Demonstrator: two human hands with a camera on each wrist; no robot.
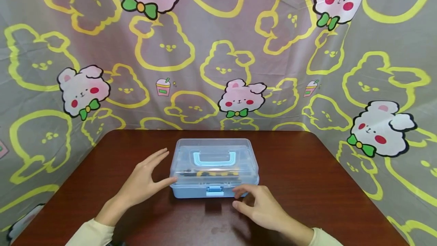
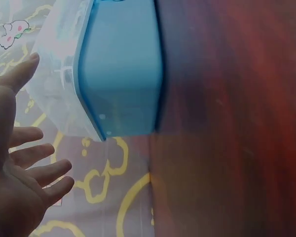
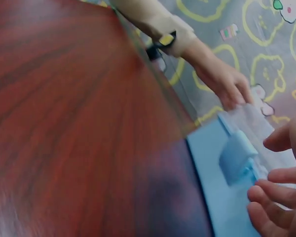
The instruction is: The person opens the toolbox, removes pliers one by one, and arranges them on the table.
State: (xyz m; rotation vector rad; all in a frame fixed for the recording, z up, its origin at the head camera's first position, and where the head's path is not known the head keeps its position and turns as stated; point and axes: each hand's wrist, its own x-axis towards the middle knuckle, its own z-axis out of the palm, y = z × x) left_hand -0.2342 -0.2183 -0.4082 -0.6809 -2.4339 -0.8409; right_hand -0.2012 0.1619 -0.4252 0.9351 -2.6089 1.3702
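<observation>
A blue plastic storage box (image 1: pixel 191 192) with a clear lid and a light-blue carry handle (image 1: pixel 214 159) sits on the dark wooden table. Its front latch (image 1: pixel 215 191) lies against the body, and the lid is down. Through the lid some yellow and black items show, too blurred to name. My left hand (image 1: pixel 145 179) is spread beside the box's left side, thumb close to the lid's front left corner. Near the front right corner is my right hand (image 1: pixel 261 206), fingers loosely bent, just right of the latch. In the right wrist view its fingers (image 3: pixel 281 192) hold nothing.
The reddish-brown table (image 1: pixel 300 170) stretches to both sides of the box. Behind and around it hangs a grey cloth (image 1: pixel 205 22) with yellow outlines and white cartoon animals. A dark band with a yellow face (image 3: pixel 166 39) is on the left wrist.
</observation>
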